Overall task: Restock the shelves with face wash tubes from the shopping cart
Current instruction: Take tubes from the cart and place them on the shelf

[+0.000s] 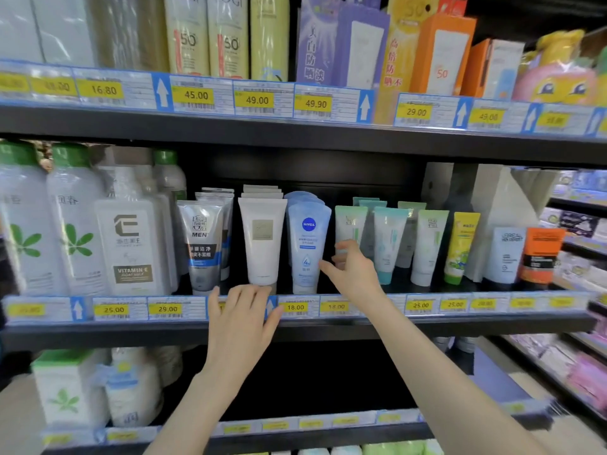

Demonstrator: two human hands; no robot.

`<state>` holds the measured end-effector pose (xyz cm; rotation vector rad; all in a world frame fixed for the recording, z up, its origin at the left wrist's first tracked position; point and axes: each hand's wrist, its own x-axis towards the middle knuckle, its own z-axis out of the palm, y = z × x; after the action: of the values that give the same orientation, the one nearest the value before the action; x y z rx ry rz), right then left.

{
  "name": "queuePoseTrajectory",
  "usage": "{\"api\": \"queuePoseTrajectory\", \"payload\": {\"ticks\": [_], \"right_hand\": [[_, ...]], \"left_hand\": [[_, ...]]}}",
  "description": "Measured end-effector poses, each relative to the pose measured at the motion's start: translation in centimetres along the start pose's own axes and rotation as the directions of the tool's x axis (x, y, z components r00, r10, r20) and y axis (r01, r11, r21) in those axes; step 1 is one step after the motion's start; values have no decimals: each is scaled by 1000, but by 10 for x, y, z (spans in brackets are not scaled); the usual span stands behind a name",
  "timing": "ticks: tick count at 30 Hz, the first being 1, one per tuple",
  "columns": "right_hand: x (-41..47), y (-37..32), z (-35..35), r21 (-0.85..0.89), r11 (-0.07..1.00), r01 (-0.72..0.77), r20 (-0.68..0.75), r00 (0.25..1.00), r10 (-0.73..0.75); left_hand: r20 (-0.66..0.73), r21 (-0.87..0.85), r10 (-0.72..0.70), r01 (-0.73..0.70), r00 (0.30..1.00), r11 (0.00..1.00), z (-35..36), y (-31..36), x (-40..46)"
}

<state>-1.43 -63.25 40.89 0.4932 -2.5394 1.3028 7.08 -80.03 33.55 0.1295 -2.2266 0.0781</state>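
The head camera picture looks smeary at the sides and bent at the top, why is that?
Head view: the middle stays readable, like the Nivea tube; the far right shelves and left bottles are smeared by blur. The wide lens bows the upper shelf edge. Lighting is even; the lower bay behind the arms is dark.

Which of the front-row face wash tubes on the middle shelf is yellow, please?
The yellow tube with a green cap, just left of the white L'Oreal tube; the others are grey, white, blue or mint.
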Motion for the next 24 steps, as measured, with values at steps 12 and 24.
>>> {"api": "queuePoseTrajectory", "payload": {"ticks": [12, 24], "right_hand": [[-91, 86, -133, -699, 714, 47, -125, 975, -186], [-273, 231, -301, -792, 502, -346, -289, 938, 191]], "left_hand": [[19, -221, 233, -223, 972, 949, -18, 155, 16], [56, -470, 622, -529, 781, 706, -41, 400, -71]]}}
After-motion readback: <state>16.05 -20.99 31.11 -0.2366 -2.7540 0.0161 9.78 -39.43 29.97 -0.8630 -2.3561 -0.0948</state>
